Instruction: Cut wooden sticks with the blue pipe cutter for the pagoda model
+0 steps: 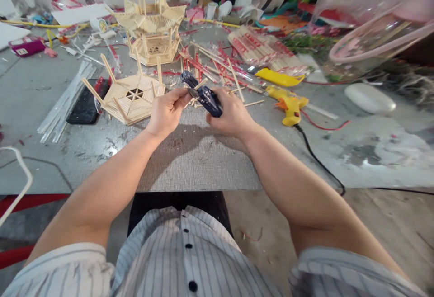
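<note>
My right hand [233, 109] is closed around a dark blue handheld cutter [210, 100], whose head points up and to the left. A short wooden stick [202, 82] lies across the cutter's head. With thumb and fingers pinched together, my left hand [168, 108] holds the stick at its near end, close to the cutter. Left of that hand sits a hexagonal wooden stick base [135, 92] with upright posts at its corners. Behind it stands a tiered pagoda model [154, 25] made of similar sticks.
A yellow hot glue gun [290, 107] with a black cord lies to the right, below a yellow-handled tool [280, 77]. Clear glue sticks [66, 100] and a black phone [84, 105] are at left. Wrapped chopsticks [261, 50] lie behind. A white mouse-shaped object [369, 98] rests far right.
</note>
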